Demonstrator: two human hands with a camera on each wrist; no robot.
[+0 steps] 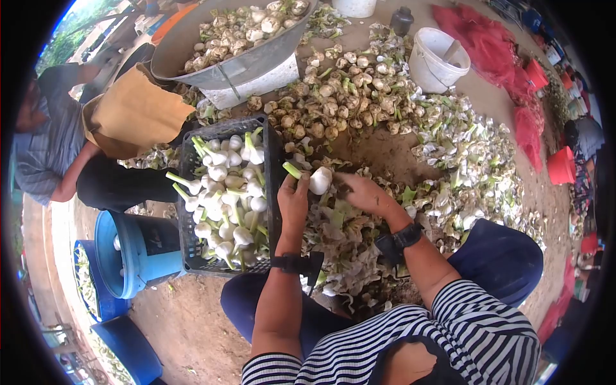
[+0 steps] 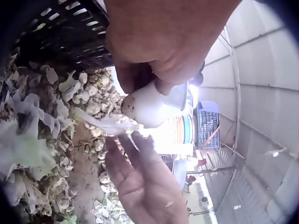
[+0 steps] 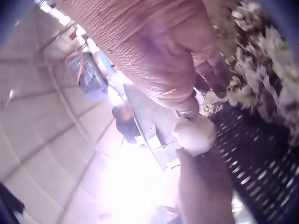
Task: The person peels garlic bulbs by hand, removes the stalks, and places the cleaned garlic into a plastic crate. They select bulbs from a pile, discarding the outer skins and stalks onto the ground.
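Note:
A white garlic bulb (image 1: 320,181) with a cut green stem is pinched by the stem in the left hand (image 1: 293,204). Just right of it is the right hand (image 1: 366,194). Seen in the left wrist view, the right hand (image 2: 147,186) has its fingers extended below the bulb (image 2: 145,106), and a thin strip of peel (image 2: 100,122) lies by the fingertips; whether they touch it I cannot tell. The right wrist view shows the right thumb at the edge of the bulb (image 3: 195,134), opposite the left hand (image 3: 205,186).
A black crate (image 1: 185,224) of cleaned garlic stands left of the hands. Unpeeled bulbs (image 1: 359,90) lie heaped ahead, below a metal basin (image 1: 256,63). Loose peels (image 1: 346,240) cover the ground. Nearby are a white bucket (image 1: 428,70), a blue bucket (image 1: 154,256) and another person (image 1: 48,147).

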